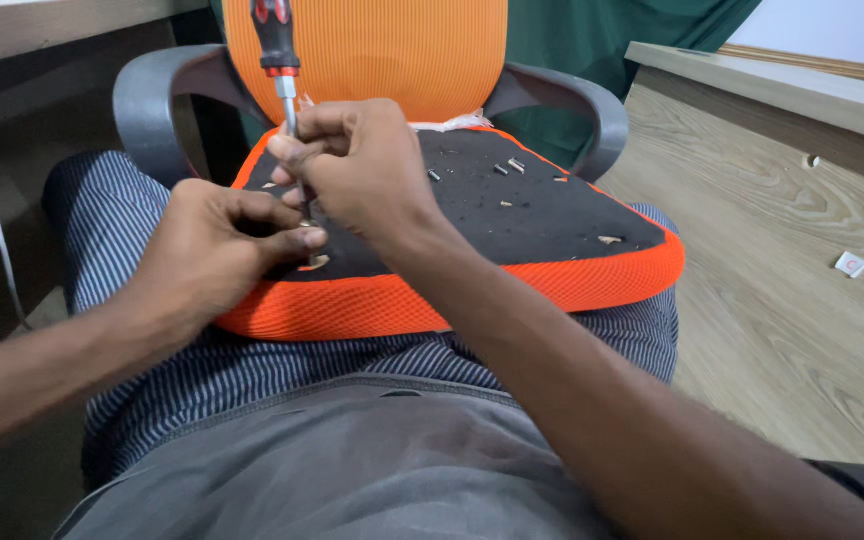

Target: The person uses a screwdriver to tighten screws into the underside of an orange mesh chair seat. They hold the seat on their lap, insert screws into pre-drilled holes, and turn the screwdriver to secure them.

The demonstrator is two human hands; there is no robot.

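Your right hand [357, 165] grips the screwdriver [278, 62] by its shaft, fingers closed round it, handle up, tip down over the seat [512, 215]. Your left hand [217, 250] rests on the seat's front left, fingers pinched at a small fitting [317, 261] there. Loose screws [508, 167] lie scattered across the black top.

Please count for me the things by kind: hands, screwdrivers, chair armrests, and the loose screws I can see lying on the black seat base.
Hands: 2 (left hand, right hand)
Screwdriver: 1
Grey armrests: 2
Loose screws on the black seat base: about 7, small and hard to separate
Total: about 12
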